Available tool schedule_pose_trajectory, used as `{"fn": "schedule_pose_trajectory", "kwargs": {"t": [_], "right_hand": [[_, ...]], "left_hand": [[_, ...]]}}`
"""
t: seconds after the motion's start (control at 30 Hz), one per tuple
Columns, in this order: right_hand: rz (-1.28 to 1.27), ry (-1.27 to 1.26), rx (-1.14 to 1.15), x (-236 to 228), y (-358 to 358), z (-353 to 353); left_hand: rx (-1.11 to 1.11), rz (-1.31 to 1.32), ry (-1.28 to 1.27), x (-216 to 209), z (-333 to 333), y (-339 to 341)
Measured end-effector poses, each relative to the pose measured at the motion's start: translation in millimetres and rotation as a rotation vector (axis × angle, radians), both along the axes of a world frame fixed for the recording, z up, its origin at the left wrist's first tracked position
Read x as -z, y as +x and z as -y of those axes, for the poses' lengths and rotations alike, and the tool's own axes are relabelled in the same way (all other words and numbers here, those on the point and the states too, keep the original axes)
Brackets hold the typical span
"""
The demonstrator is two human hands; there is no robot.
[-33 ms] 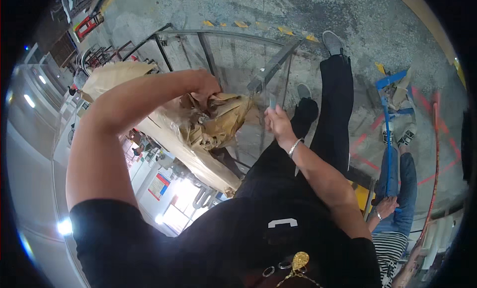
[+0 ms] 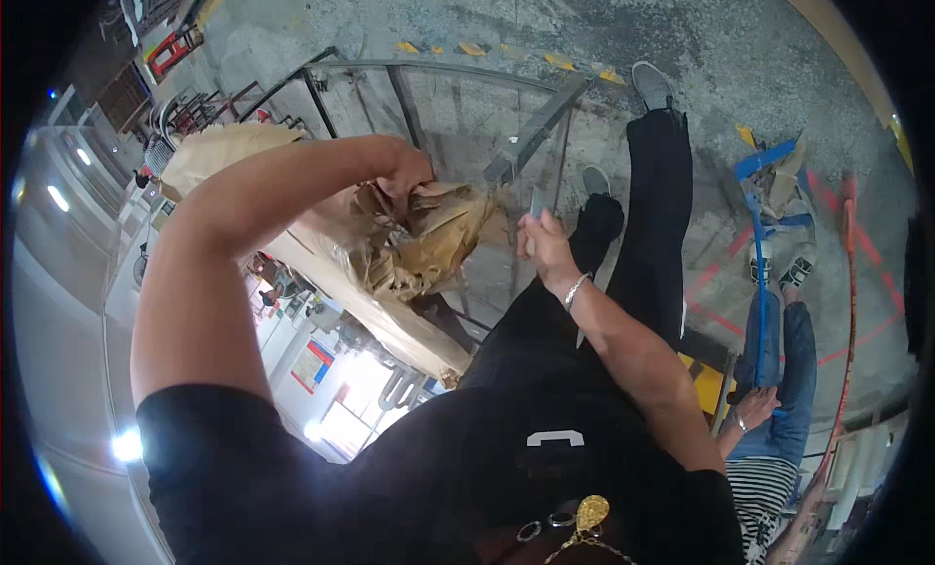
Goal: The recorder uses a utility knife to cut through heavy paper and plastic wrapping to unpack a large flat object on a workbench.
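Observation:
My left hand [image 2: 401,170] is closed on crumpled brown wrapping paper [image 2: 429,244], which bunches below its fingers with a shiny clear film around it. The paper sits at the end of a long beige wrapped bundle [image 2: 390,321] under my left arm. My right hand [image 2: 548,251] is closed around a knife [image 2: 536,203], its flat grey blade pointing away from me beside the loose paper. Its handle is hidden in my fist. The blade and the paper look apart.
A dark metal frame [image 2: 531,136] stands beyond my hands, above the worn grey floor [image 2: 721,39]. To the right, a person in a striped shirt [image 2: 765,487] holds a blue strap or pole [image 2: 762,302]. An orange-red pole [image 2: 850,302] stands farther right.
The paper edge in my left hand has shifted very slightly. At the far right the orange-red pole has moved a little left. My right hand has barely moved.

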State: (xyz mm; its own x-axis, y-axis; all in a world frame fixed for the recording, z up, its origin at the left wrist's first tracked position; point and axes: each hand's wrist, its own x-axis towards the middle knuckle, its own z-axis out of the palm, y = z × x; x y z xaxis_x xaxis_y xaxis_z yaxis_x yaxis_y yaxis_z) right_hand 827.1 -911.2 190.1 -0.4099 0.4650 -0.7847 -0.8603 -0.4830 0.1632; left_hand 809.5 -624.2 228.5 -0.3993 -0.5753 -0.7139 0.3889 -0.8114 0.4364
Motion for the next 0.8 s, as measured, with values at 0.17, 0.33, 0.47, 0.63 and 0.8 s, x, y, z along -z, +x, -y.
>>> {"fn": "schedule_pose_trajectory", "kwargs": {"t": [0.17, 0.33, 0.47, 0.63, 0.8], "right_hand": [[0.013, -0.147, 0.061, 16.3, -31.7, 20.3], [0.055, 0.004, -0.045, -3.5, -31.5, 19.7], [0.204, 0.300, 0.021, -20.2, -45.7, 2.4], [-0.545, 0.029, 0.365, -39.6, -22.0, -16.3], [-0.705, -0.096, 0.350, -31.8, -10.2, -37.4]], "left_hand": [[-0.106, -0.096, -0.004, 47.0, 2.3, -38.5], [-0.293, -0.219, -0.126, 56.0, 27.0, -91.6], [-0.515, -0.524, -0.090, 42.4, 94.8, -148.4], [-0.453, -0.560, -0.010, 37.1, 114.8, -116.8], [-0.417, -0.571, 0.104, 35.9, 99.6, -90.7]]}}
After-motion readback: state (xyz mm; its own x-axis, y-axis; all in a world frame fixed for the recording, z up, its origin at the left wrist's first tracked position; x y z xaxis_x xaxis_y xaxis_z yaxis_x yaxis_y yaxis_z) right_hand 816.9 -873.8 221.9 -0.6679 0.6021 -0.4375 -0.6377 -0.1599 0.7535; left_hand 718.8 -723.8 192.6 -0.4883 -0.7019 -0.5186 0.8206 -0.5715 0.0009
